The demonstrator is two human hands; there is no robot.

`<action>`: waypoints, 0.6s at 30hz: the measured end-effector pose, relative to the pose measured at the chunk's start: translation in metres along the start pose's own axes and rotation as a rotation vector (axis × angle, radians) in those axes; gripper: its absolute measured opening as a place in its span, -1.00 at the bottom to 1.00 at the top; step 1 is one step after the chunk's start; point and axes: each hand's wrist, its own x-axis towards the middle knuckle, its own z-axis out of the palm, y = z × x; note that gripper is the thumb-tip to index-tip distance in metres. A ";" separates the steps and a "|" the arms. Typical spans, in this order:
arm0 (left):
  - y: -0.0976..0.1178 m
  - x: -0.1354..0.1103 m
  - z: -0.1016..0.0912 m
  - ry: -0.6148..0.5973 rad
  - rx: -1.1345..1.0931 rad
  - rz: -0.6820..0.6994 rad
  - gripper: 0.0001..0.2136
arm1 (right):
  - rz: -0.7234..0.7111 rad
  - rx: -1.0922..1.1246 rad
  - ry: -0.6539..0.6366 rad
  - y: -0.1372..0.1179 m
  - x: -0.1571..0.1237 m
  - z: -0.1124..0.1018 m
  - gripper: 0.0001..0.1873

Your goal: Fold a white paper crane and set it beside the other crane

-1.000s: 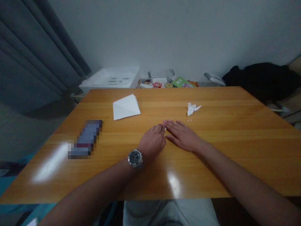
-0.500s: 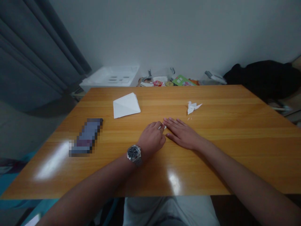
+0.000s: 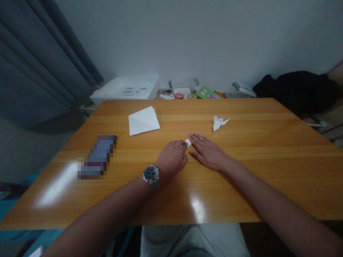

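Closely bent, the left fingers lie over a small folded white paper on the wooden table; whether they pinch or only press it is hidden. The right hand lies palm down, fingers straight and grasping nothing, its fingertips at the paper's right end. A metal watch circles the left wrist. Beyond the right hand stands a white paper bird, tiny scraps just beside it. Larger white sheets lie farther off to the left, with a pixelated, phone-like slab nearer the person.
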 end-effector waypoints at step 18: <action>0.005 -0.003 -0.006 -0.012 0.064 0.024 -0.68 | 0.001 0.003 0.001 0.004 0.000 0.002 -0.29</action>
